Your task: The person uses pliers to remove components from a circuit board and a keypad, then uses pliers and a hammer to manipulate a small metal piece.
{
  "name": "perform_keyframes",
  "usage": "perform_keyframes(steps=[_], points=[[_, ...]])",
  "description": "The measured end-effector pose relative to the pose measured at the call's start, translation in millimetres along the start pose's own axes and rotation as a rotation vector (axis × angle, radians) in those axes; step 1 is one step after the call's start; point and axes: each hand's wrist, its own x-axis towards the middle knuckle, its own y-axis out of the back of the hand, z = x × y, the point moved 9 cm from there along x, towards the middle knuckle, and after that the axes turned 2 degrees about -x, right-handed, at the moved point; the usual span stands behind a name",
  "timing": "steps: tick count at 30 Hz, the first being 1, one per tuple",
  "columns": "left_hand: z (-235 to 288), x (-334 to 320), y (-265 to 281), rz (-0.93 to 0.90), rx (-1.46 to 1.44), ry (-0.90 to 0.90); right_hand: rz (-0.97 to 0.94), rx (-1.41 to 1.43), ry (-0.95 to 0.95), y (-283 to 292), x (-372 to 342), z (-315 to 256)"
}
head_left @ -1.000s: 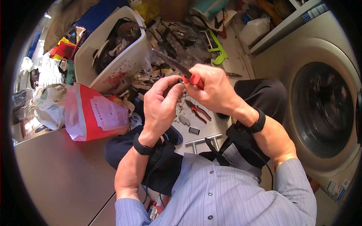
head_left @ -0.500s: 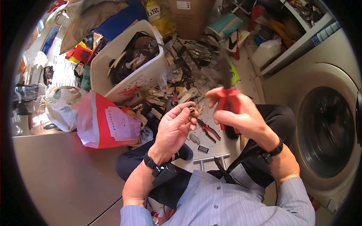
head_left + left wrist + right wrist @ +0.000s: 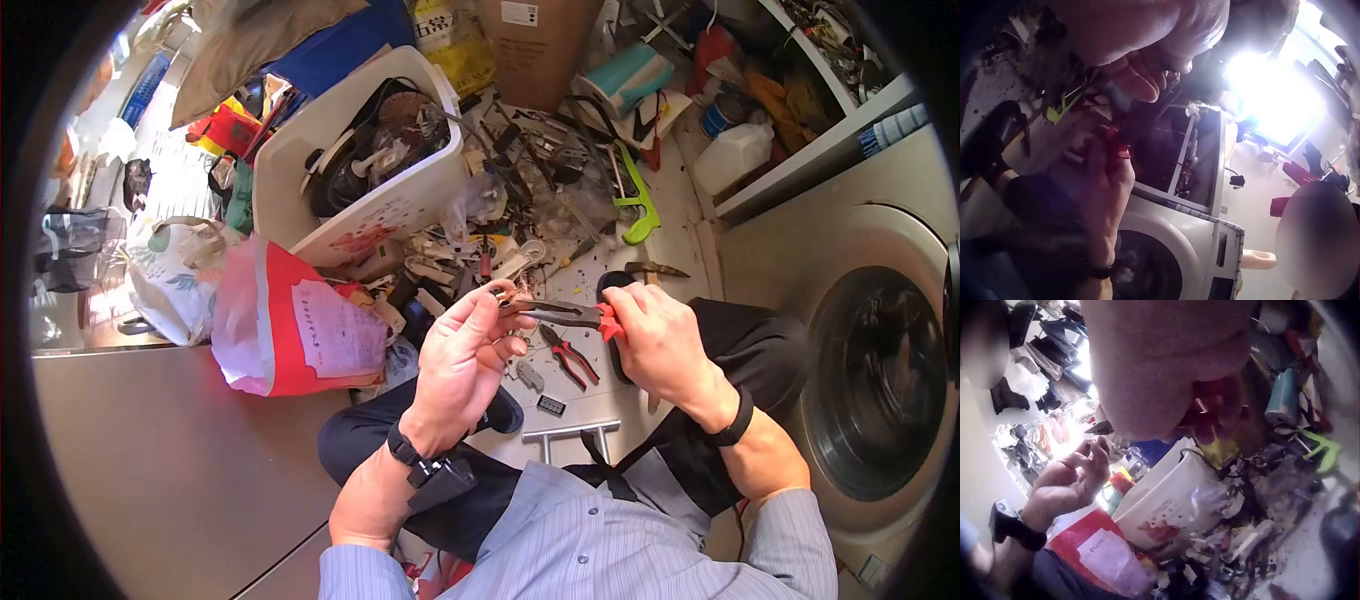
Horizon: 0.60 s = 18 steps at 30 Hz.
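Note:
In the head view the left hand (image 3: 462, 350) pinches a small coppery part (image 3: 503, 297) between thumb and fingertips. The right hand (image 3: 655, 345) grips the red handles (image 3: 608, 322) of a long-nosed tool, whose dark metal jaws point left and reach the left fingertips. Whether the jaws touch the part is too small to tell. The left wrist view shows the right hand (image 3: 1109, 181) round the red handles. From the right wrist view, the left hand (image 3: 1075, 481) is seen with fingers bent together, its small part hard to make out.
Red-handled pliers (image 3: 570, 357), a small black block (image 3: 551, 405) and a metal T-shaped bar (image 3: 572, 432) lie on the floor. Behind are scattered scraps, a green-framed saw (image 3: 640, 205) and a white bin (image 3: 350, 215). A red bag (image 3: 290, 330) stands left, a washing machine (image 3: 870, 350) right.
The tool, raised and pointing up half a second ago, now lies nearly level with its tips at the left fingers. The left hand still pinches the small part.

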Motion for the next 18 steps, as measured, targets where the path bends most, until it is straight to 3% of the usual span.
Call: perform_keyframes(steps=[18], points=[[-3.3,7.0,-2.5,0.011,0.137,-0.038,-0.033,-0.203,-0.006,-2.7,2.3,2.2]])
